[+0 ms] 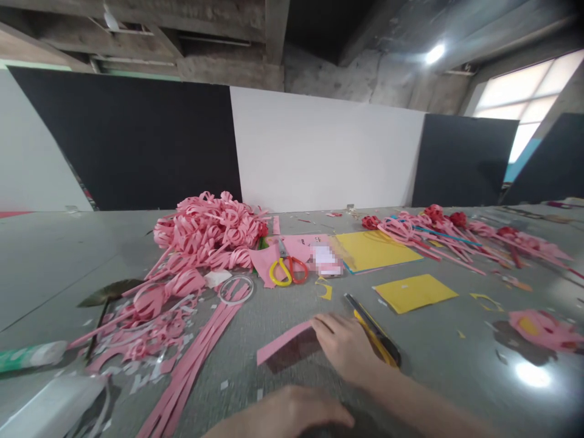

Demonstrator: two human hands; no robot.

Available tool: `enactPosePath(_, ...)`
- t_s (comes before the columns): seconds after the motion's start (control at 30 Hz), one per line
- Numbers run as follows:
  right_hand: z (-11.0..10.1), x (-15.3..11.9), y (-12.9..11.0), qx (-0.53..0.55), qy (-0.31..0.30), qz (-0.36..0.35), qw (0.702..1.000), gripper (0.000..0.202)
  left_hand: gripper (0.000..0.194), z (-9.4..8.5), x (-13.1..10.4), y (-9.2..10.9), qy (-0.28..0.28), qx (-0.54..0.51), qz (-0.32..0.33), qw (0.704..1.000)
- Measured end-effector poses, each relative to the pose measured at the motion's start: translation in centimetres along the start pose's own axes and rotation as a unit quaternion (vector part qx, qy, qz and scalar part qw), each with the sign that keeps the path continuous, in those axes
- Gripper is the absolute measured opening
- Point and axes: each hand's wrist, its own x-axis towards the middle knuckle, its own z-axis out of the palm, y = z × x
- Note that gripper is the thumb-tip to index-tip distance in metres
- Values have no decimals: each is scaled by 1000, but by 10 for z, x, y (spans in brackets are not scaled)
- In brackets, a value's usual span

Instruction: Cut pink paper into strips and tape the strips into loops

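Observation:
My right hand (342,347) is closed on the right end of a pink paper strip (285,342), which tilts up off the grey table and casts a shadow. Below it, at the bottom edge, my left hand (296,410) is blurred; its fingertips are hard to make out and I cannot tell whether it holds anything. Just right of my right hand lies a yellow and black cutter knife (375,331). Scissors (289,267) with one yellow and one red handle rest ahead, partly on pink paper (262,261), beside a phone (326,260).
Pink paper curls (210,228) pile up at the back left. A tape roll (236,290) lies by long pink strips (196,365). Yellow sheets (415,293) and pink paper flowers (542,328) are on the right. A green and white tube (34,356) lies far left.

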Motion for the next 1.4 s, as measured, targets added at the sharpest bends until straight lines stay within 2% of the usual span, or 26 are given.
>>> enactPosePath(0.07, 3, -2, -6, 23, -32, 1, 999, 15, 24, -4, -4, -12, 134, 47, -54, 988)
enactPosePath(0.1, 5, -3, -8, 36, -47, 4, 998, 14, 21, -5, -7, -20, 209, 84, -90, 970)
enactPosePath(0.13, 6, -4, -10, 50, -59, 7, 997, 13, 18, -7, -10, -30, 265, 126, -118, 949)
enactPosePath(0.17, 6, -4, -12, 64, -68, 9, 996, 14, 16, -8, -13, -39, 289, 163, -137, 933)
enactPosePath(0.2, 7, -5, -12, 79, -73, 12, 994, 15, 15, -9, -15, -47, 288, 191, -147, 927)
enactPosePath(0.27, 8, -7, -12, 106, -74, 17, 991, 17, 17, -10, -18, -58, 251, 237, -154, 926)
enactPosePath(0.37, 8, -9, -10, 143, -74, 18, 987, 18, 16, -8, -19, -63, 211, 264, -158, 928)
enactPosePath(0.53, 10, -9, -7, 172, -85, 19, 981, 16, 21, -6, -17, -62, 219, 265, -168, 924)
enactPosePath(0.8, 5, -2, -3, 178, -113, 49, 976, 16, 20, -7, -16, -63, 224, 244, -223, 917)
enactPosePath(1.13, 11, 0, 4, 87, -121, 56, 987, 11, 17, -6, -15, -68, 221, 282, -260, 897)
enactPosePath(1.4, 6, 2, 7, 71, -151, 48, 985, 12, 17, -7, -15, -69, 193, 325, -276, 884)
